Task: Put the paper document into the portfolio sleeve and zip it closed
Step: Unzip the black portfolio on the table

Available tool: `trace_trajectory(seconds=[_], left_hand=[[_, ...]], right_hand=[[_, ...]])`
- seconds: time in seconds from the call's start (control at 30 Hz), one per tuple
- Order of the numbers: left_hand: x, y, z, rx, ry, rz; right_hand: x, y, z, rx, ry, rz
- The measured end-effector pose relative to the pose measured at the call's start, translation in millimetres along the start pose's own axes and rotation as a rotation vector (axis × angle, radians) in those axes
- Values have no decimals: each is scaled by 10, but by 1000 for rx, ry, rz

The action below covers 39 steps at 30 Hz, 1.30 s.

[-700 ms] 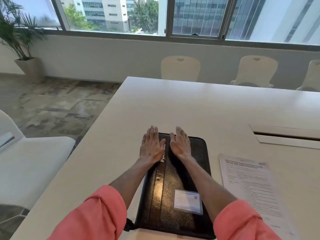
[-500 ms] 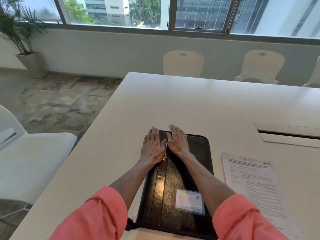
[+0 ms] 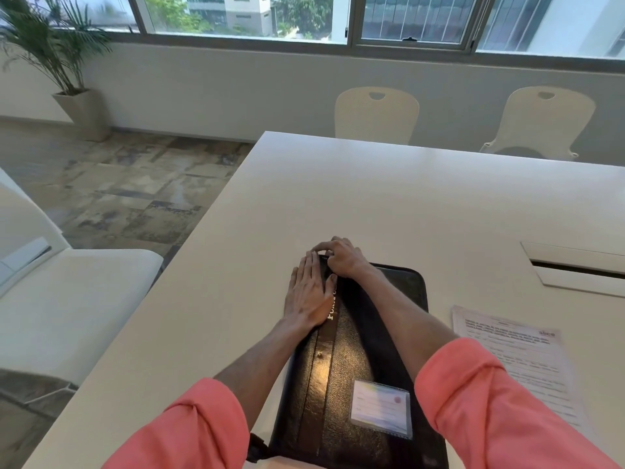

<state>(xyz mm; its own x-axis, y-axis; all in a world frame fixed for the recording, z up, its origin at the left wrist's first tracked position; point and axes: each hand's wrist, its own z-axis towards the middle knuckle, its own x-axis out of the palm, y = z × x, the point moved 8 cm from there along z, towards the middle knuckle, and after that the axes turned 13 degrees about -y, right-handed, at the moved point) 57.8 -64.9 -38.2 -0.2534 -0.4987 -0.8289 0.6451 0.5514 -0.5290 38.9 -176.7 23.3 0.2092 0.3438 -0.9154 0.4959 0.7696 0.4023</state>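
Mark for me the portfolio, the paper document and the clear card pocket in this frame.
portfolio (image 3: pixel 341 377), head view, middle of its black cover.
paper document (image 3: pixel 521 360), head view, printed middle of the sheet.
card pocket (image 3: pixel 380 409), head view, middle of its clear window.

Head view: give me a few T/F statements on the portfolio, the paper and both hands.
1. The paper document lies on the table, right of the portfolio. True.
2. The right hand rests flat on the paper document. False: its fingers curl on the portfolio's far left corner.
3. The left hand lies flat along the portfolio's left edge. True.
4. The portfolio stands upright. False: it lies flat on the table.
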Motion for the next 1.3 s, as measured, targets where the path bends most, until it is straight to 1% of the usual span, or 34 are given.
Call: trace_trajectory(seconds=[0.13, 0.3, 0.63, 0.83, 0.97, 1.07, 1.17, 1.3], left_hand=[[-18, 24, -10, -12, -45, -52], [1, 81, -16, -66, -58, -72], [10, 40, -23, -7, -41, 5], [13, 32, -21, 2, -17, 45], [14, 36, -23, -6, -13, 53], [13, 25, -29, 0, -14, 57], [23, -2, -50, 17, -13, 32], [45, 23, -58, 13, -9, 9]], right_hand=[[6, 89, 102, -62, 42, 69], [-91, 101, 194, -108, 28, 39], [-206, 57, 172, -288, -15, -183], [-296, -88, -6, -377, -88, -406], [-344, -142, -77, -390, -135, -451], [-326, -147, -87, -374, -153, -441], [-304, -90, -26, -336, -128, -386], [-255, -7, 63, -297, -39, -288]])
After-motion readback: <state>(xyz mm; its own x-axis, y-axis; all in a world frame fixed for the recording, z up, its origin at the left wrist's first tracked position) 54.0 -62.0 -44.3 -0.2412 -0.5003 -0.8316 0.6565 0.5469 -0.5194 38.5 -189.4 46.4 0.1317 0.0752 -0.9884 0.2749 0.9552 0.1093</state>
